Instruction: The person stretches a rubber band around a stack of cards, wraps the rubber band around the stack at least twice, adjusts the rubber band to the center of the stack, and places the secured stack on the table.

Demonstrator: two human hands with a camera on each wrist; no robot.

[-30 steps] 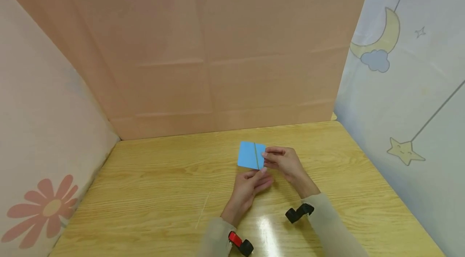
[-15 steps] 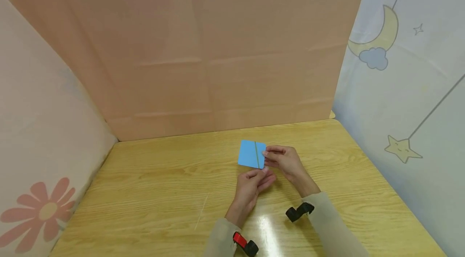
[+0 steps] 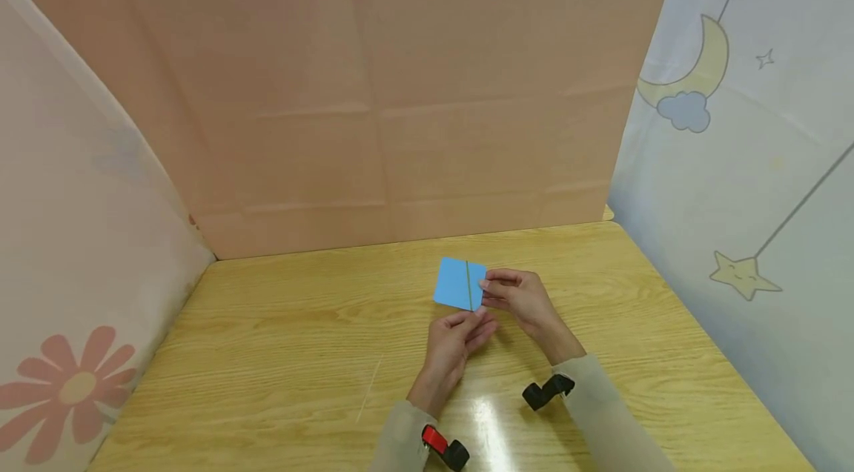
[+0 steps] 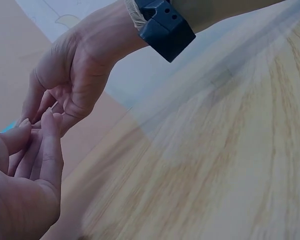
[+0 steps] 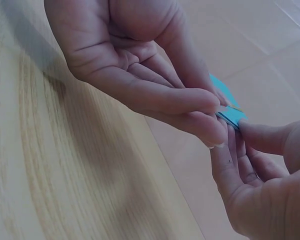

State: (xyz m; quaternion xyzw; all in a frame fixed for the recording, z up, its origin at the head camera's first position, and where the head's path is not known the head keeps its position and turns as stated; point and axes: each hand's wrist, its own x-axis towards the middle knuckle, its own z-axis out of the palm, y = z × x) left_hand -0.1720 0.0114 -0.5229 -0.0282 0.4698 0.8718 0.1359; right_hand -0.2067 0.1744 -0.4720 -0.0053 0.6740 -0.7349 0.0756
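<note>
A flat blue card-like piece with rounded corners is held up over the table in the head view. Around it, near its right side, runs a thin yellowish rubber band. My right hand pinches the right edge between thumb and fingers. Below, my left hand has its thumb and fingertips pinched together at the lower right edge, by the band's end. Two layers show at the blue edge in the right wrist view. In the left wrist view, fingers hide nearly all of the blue piece.
The wood-grain table spreads around both hands. An orange-brown sheet stands along its back edge. Printed cloths hang on both sides, the left with a flower, the right with a star. Each wrist wears a small black camera.
The left hand shifts slightly up and right, then back down and left. The right hand keeps its pinch on the blue piece, which barely moves.
</note>
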